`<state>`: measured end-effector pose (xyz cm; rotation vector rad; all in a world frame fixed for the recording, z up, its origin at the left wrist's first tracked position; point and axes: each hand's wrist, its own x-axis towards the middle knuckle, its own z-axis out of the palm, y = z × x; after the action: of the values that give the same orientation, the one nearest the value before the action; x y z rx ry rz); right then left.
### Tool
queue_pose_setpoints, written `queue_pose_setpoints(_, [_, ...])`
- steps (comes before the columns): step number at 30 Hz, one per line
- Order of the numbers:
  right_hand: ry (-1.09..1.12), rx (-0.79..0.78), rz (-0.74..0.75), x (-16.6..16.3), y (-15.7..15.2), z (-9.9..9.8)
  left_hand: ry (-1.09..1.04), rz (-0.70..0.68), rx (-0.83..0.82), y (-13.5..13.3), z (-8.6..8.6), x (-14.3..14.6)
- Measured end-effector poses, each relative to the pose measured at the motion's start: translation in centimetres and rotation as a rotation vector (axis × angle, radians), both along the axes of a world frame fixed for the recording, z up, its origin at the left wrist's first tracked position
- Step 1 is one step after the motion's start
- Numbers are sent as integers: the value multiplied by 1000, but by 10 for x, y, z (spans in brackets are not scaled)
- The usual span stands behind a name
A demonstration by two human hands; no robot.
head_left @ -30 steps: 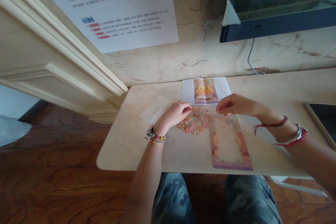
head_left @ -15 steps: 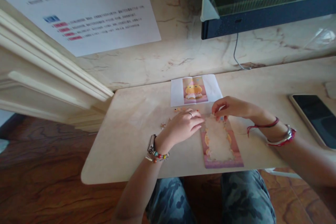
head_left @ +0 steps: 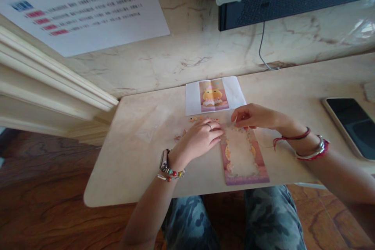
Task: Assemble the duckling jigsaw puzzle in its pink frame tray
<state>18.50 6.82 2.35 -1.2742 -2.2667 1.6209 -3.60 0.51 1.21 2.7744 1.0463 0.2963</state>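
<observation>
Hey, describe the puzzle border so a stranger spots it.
On the pale table, find the folded picture sheet. Below, slightly right, lies the puzzle border, pinkish with a purple near edge. Unlike the sheet or phone, it's colored only around a pale middle.

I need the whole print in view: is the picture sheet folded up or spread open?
Spread open: the picture sheet lies on the table with both white sides showing and a crease down its picture.
</observation>
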Motion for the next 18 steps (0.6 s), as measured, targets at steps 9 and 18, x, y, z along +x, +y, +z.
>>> queue_pose_setpoints(9, [23,324,144,-5,-2,-7,-5,-2,-17,0,1,0])
queue_pose_setpoints(18, [-3,576,64,-17,-14,-14,-8,-8,-24,2,-1,-1])
